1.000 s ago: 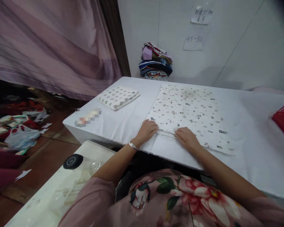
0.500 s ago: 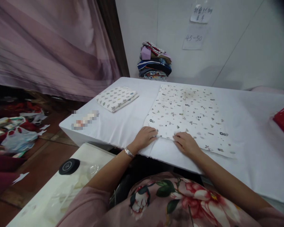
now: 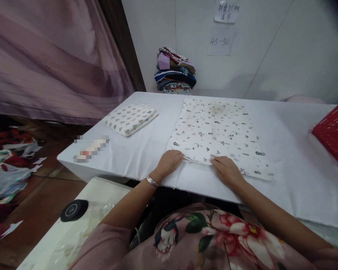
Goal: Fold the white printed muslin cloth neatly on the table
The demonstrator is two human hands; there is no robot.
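A white cloth with small dark prints lies spread flat on the white table. My left hand rests on the cloth's near left edge, fingers curled onto the hem. My right hand sits a hand's width to the right on the same near edge, fingers closed on the fabric. The hem between my hands is slightly lifted and rippled. A silver bracelet circles my left wrist.
A folded patterned cloth lies at the table's left. A stack of folded clothes stands against the back wall. A red basket sits at the right edge. A low white stand with a black disc is at lower left; bags litter the floor.
Both hands stay on the near hem, which first shifted toward the table edge and now lies bunched and raised between them. The camera view has swung to the right.
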